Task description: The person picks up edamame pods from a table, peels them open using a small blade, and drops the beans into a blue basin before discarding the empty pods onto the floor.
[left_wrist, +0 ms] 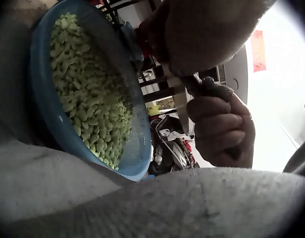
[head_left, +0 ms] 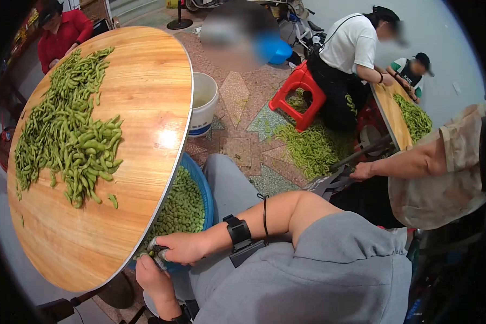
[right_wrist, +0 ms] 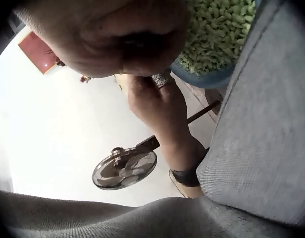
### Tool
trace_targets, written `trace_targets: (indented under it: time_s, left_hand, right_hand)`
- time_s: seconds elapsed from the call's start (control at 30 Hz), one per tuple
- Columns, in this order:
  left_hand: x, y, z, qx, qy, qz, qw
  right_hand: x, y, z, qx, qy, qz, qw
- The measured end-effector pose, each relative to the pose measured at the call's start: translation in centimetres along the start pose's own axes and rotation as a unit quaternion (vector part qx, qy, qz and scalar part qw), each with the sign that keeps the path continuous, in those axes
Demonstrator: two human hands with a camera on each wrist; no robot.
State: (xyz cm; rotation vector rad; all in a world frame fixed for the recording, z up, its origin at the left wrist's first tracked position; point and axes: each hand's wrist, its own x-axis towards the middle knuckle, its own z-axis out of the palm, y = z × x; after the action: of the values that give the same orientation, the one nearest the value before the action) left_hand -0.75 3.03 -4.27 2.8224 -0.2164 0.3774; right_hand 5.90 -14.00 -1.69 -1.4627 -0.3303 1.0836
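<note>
My right hand [head_left: 186,247], grey wrapping on its thumb and finger, meets my left hand [head_left: 155,279] beside the round table's edge. Between the fingertips both hands pinch a small green pod [head_left: 157,249], mostly covered by the fingers. In the left wrist view the right hand's other fingers curl into the palm. Just beyond the hands is a blue basket [head_left: 208,197], well filled with pale green shelled beans [head_left: 184,201]. A pile of whole green soybean pods [head_left: 75,127] spreads over the far side of the wooden table [head_left: 146,70].
A white bucket [head_left: 204,102] stands on the floor beside the table. Another person in white sits on a red stool [head_left: 299,94] at a second table, with pods [head_left: 308,151] heaped on the floor nearby. A person in red [head_left: 70,32] works across the round table.
</note>
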Motion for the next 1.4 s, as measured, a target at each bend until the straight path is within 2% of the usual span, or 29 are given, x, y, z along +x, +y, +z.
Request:
trace_targets:
  time_s: [0.1,0.13,0.17,0.2,0.23,0.27,0.3,0.33,0.4,0.43,0.47,0.53,0.6,0.67,0.73,0.77,0.83,0.87,0.9,0.93,0.97,1.1,1.13,1.17,1.2,1.27,1.3,1.37,1.4]
  left_hand:
    - [-0.3,-0.4,0.6,-0.098,0.02,-0.002,0.995]
    - [-0.3,-0.5,0.4,-0.098,0.02,-0.002,0.995]
    - [-0.3,-0.6,0.2,-0.219,-0.031,-0.028,0.975]
    - [-0.2,-0.5,0.0,-0.337,-0.08,-0.054,0.936]
    - [0.0,-0.3,-0.6,-0.34,-0.078,-0.052,0.936]
    - [0.0,0.0,-1.4,-0.468,-0.137,-0.145,0.861]
    - [0.1,0.3,-1.9,-0.579,-0.194,-0.233,0.757]
    - [0.2,0.7,-2.0,-0.578,-0.195,-0.233,0.757]
    - [0.1,1.2,-2.7,-0.665,-0.19,-0.295,0.659]
    - [-0.3,0.3,-1.7,-0.653,-0.201,-0.262,0.681]
    - [-1.2,-0.4,-1.3,-0.645,-0.19,-0.281,0.685]
    - [-0.9,0.4,-2.3,-0.732,-0.185,-0.31,0.578]
    - [-0.9,0.6,-2.1,-0.815,-0.185,-0.307,0.455]
    - [-0.8,0.9,-2.0,-0.883,-0.174,-0.191,0.392]
    - [-0.4,0.3,-0.8,-0.905,-0.223,-0.186,0.31]
    - [-0.1,0.5,-1.2,-0.905,-0.201,-0.2,0.317]
    - [0.7,1.4,-1.9,-0.758,-0.205,-0.292,0.546]
    - [0.7,1.6,-1.7,-0.758,-0.193,-0.298,0.547]
    - [0.5,1.9,-1.5,-0.655,-0.147,-0.256,0.695]
    - [0.4,1.9,-1.4,-0.528,-0.101,-0.207,0.817]
    - [0.2,1.8,-1.8,-0.45,-0.113,-0.173,0.869]
    - [0.4,2.5,-2.2,-0.412,-0.069,-0.127,0.9]
    - [0.5,2.6,-2.2,-0.581,-0.094,-0.225,0.777]
    - [0.6,2.6,-2.3,-0.718,-0.114,-0.312,0.612]
    - [0.7,2.7,-2.4,-0.716,-0.117,-0.31,0.614]
    - [0.8,2.9,-2.7,-0.786,-0.11,-0.319,0.518]
    - [0.9,2.9,-2.6,-0.786,-0.11,-0.318,0.519]
    - [1.0,2.8,-2.0,-0.632,-0.146,-0.305,0.697]
    - [1.1,2.7,-1.6,-0.633,-0.14,-0.301,0.7]
  right_hand:
    - [1.4,1.8,0.1,-0.01,0.037,-0.023,0.999]
    - [3.2,4.2,0.1,-0.091,0.107,-0.16,0.977]
    - [4.1,5.4,0.0,-0.171,0.174,-0.292,0.925]
    - [3.5,4.5,-0.2,-0.173,0.174,-0.291,0.925]
    - [2.2,2.5,-0.5,-0.093,0.119,-0.206,0.967]
    - [1.4,1.3,-0.9,-0.01,0.062,-0.118,0.991]
    - [1.2,1.1,-1.2,-0.011,0.064,-0.117,0.991]
    - [1.1,1.1,-1.4,0.045,0.033,-0.083,0.995]
    - [0.8,0.8,-1.4,0.106,-0.01,-0.047,0.993]
    - [0.4,0.2,-1.5,0.142,-0.022,-0.022,0.989]
    - [0.1,-0.2,-1.6,0.177,-0.042,0.006,0.983]
    - [0.2,0.1,-1.8,0.259,-0.083,0.015,0.962]
    - [-0.1,-0.5,-1.6,0.277,-0.095,0.012,0.956]
    - [-0.4,-0.9,-1.4,0.272,-0.071,0.016,0.959]
    - [-0.3,-0.5,-1.6,0.289,-0.076,0.013,0.954]
    - [-0.2,-0.2,-1.6,0.29,-0.101,0.023,0.951]
    - [0.1,0.0,-2.0,0.276,-0.041,0.014,0.96]
    - [0.1,0.0,-1.9,0.272,-0.053,0.018,0.961]
    - [-0.2,0.1,-1.7,0.261,-0.035,0.008,0.965]
    - [-0.3,0.2,-1.5,0.251,-0.014,-0.002,0.968]
    - [-0.5,0.1,-1.4,0.246,-0.001,-0.012,0.969]
    - [-0.8,0.3,-1.3,0.228,0.026,-0.066,0.971]
    - [-0.9,0.3,-1.3,0.211,0.027,-0.076,0.974]
    - [-1.0,0.2,-1.3,0.195,0.028,-0.087,0.977]
    - [-1.0,0.4,-1.6,0.197,0.03,-0.09,0.976]
    - [-1.0,0.8,-2.3,0.213,-0.014,-0.058,0.975]
    - [-0.9,0.7,-2.4,0.213,-0.014,-0.06,0.975]
    - [-0.8,0.3,-2.6,0.051,0.048,-0.066,0.995]
    - [-0.3,1.1,-3.1,0.046,0.047,-0.071,0.995]
